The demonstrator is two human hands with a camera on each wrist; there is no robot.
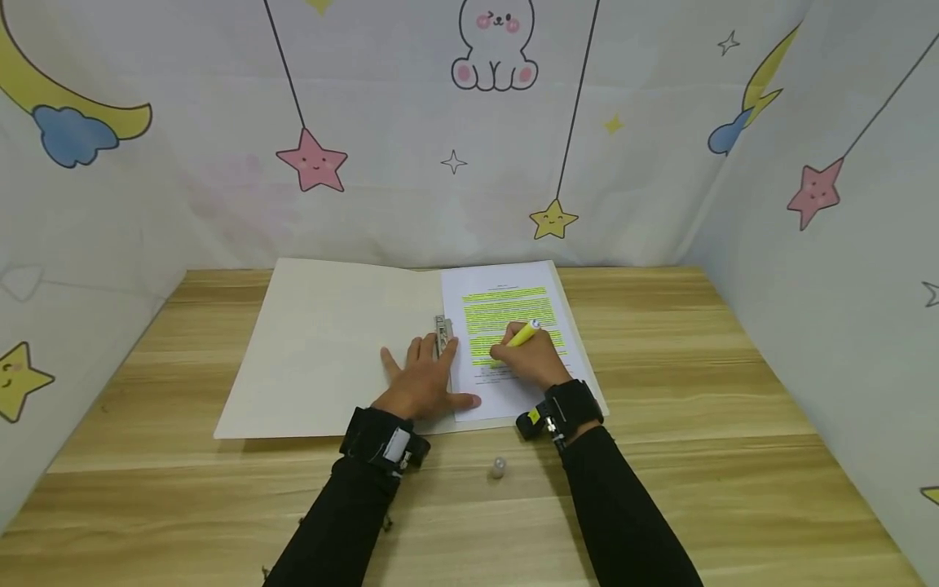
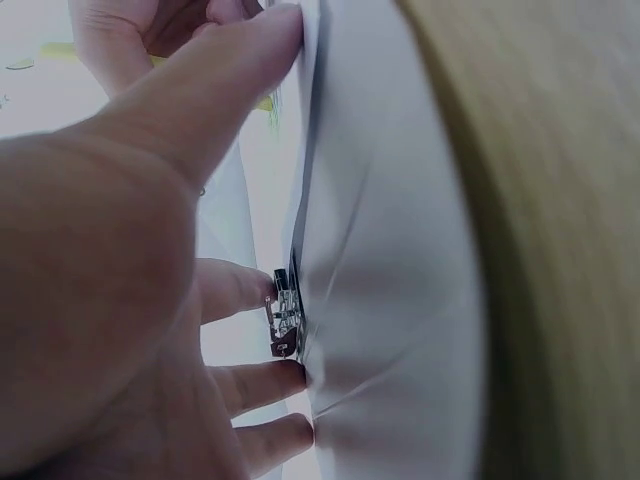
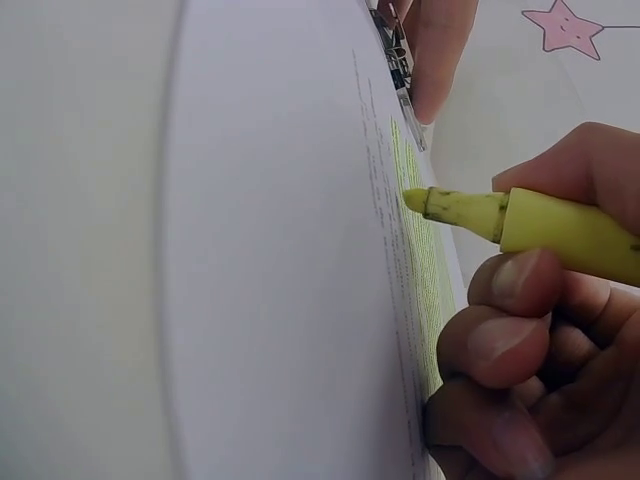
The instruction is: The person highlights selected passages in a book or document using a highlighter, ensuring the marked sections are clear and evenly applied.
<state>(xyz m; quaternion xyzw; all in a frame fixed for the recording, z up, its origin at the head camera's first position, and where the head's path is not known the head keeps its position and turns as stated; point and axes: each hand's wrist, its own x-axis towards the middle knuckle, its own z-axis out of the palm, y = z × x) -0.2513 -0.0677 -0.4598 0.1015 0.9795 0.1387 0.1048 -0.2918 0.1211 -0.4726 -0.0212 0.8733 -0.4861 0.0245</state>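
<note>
A yellow highlighter [image 1: 524, 333] is pinched in my right hand [image 1: 535, 360] over a printed sheet [image 1: 477, 406]. Most of the printed lines carry yellow marking. In the right wrist view the uncapped tip of the highlighter [image 3: 560, 225] is at the lines near the end of the marked text. My left hand [image 1: 421, 390] rests with spread fingers across the inner fold of an open white folder [image 1: 330, 342]; its thumb lies on the sheet's lower left edge. Beside its fingertips sits a metal clip [image 1: 442, 328], also seen in the left wrist view as a clip mechanism [image 2: 285, 315].
A small, pale round object [image 1: 499, 467] lies on the wooden table [image 1: 682, 489] between my forearms. Behind the folder stands a white printed cloth wall [image 1: 396, 196], with further cloth walls at both sides. Each wrist wears a black strap with a camera.
</note>
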